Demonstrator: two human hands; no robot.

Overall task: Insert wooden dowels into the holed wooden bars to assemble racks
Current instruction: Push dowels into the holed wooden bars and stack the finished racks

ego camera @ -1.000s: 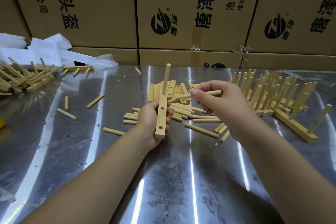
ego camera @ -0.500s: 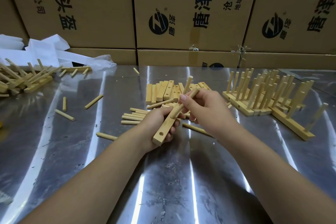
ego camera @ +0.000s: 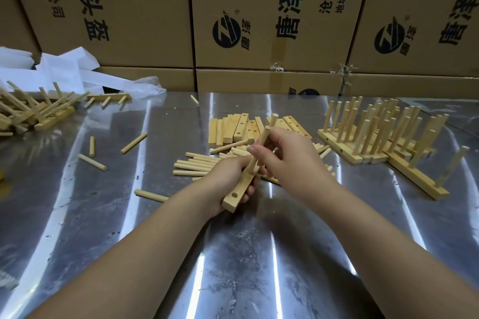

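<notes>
"So, what were the hands doing when you looked over?"

"Both were busy above the shiny steel desk (ego camera: 233, 254). The left hand (ego camera: 228, 176) was wrapped round a flat pale wooden bar with drilled holes (ego camera: 239, 191), near end tipped toward the person, one empty hole showing there. The right hand (ego camera: 287, 155) pinched a pale round wooden dowel (ego camera: 265, 133) between thumb and fingers, leaning slightly right, its lower end meeting the bar's face about midway along."

"Was it seated?"

"Couldn't tell; the fingers hid the joint."

"And the rest of the stock?"

"Just beyond the hands lay a scatter of loose pale dowels (ego camera: 191, 166), and behind that a row of unfilled holed bars (ego camera: 233, 129). Off to the right stood finished racks with upright pegs (ego camera: 375, 134), packed close. A tumbled heap of racks (ego camera: 31, 109) sat at the far left, near crumpled white wrapping (ego camera: 59, 72). Brown printed cardboard boxes (ego camera: 145, 8) were stacked along the back edge."
</notes>
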